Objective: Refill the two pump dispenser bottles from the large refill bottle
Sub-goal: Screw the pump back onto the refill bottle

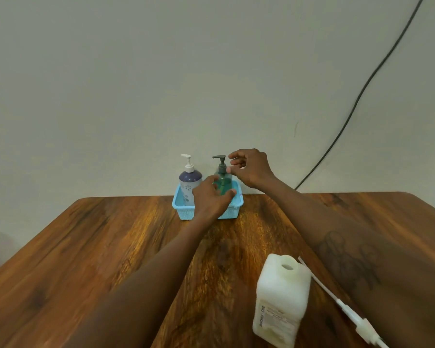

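Two pump bottles stand in a light blue basket [183,212] at the table's far edge. The left one is a purple and white bottle [189,183] with a white pump. The right one is a clear green bottle [222,183] with a grey pump. My left hand [211,197] wraps around the green bottle's body. My right hand [251,168] is at the grey pump's collar, with thumb and fingers spread beside it. A large white refill bottle [280,300] stands uncapped near me on the right.
A long white pump with its tube [347,310] lies on the wooden table [98,259] right of the refill bottle, under my right forearm. A dark cable [362,91] runs down the wall behind the table.
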The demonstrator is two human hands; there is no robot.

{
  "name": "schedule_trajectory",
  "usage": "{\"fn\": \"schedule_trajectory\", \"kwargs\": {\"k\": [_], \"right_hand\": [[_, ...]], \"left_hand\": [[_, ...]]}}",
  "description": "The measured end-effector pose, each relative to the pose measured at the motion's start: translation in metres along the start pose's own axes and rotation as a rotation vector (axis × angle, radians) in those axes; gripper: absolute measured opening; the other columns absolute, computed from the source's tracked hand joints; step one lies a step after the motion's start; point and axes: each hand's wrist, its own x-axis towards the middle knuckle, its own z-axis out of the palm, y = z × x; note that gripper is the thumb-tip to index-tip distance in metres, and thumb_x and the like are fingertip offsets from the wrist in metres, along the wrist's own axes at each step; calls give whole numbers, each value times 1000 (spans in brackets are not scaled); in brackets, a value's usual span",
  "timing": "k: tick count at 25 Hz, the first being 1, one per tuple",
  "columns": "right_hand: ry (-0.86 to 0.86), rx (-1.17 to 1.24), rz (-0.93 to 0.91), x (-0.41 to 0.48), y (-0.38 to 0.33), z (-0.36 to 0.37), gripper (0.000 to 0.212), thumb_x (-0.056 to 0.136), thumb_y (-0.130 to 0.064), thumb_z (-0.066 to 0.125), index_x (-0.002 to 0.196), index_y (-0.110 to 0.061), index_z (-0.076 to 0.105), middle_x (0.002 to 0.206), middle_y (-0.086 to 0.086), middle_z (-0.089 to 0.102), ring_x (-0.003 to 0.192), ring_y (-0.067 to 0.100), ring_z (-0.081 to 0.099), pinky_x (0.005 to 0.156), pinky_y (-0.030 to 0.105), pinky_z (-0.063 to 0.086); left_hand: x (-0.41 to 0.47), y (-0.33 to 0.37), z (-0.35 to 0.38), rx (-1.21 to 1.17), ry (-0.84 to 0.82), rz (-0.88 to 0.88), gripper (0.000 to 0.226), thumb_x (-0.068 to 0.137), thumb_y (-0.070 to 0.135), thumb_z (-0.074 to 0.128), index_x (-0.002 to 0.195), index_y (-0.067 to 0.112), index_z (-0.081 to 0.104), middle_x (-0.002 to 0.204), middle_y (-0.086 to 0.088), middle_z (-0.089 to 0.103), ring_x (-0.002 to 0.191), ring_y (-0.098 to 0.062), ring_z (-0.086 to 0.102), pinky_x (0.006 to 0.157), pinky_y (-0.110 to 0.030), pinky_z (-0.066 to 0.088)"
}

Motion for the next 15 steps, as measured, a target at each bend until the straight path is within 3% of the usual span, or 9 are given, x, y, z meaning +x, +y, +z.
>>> {"fn": "schedule_trajectory", "kwargs": {"k": [3,8,11,13,15], "right_hand": [[14,-27,-11,-32,-14,-17,36,83,-15,84,117,-12,74,105,2,76,79,0,65,64,-4,42],[-13,-74,-18,-99,-35,-51,35,86,-13,80,120,-15,74,114,1,75,92,7,67,80,10,52],[1,-83,-16,-136,-46,-77,34,86,-4,77,119,-13,74,111,1,75,95,10,68,91,22,56],[11,-81,-15,-156,-52,-91,34,87,1,73,118,-13,75,110,0,75,96,10,69,91,22,55],[4,-99,8,-179,-56,-105,32,87,5,71,113,-14,76,105,-4,73,94,9,68,86,17,53]], "left_hand": [[-37,15,-18,-65,-105,-35,70,79,56,80,137,22,59,133,-1,67,113,-17,67,94,-37,59],[-120,36,-61,-298,-405,-22,67,70,78,71,123,37,67,129,7,69,111,-14,70,96,-35,58],[-161,44,-77,-356,-655,21,72,71,67,77,134,38,60,132,13,66,116,-8,66,100,-35,56],[-180,53,-84,-277,-815,64,74,74,50,85,140,38,53,130,22,64,114,2,64,94,-22,55],[-194,56,-84,-161,-881,130,81,73,40,90,143,40,49,128,20,66,116,1,64,93,-23,55]]}}
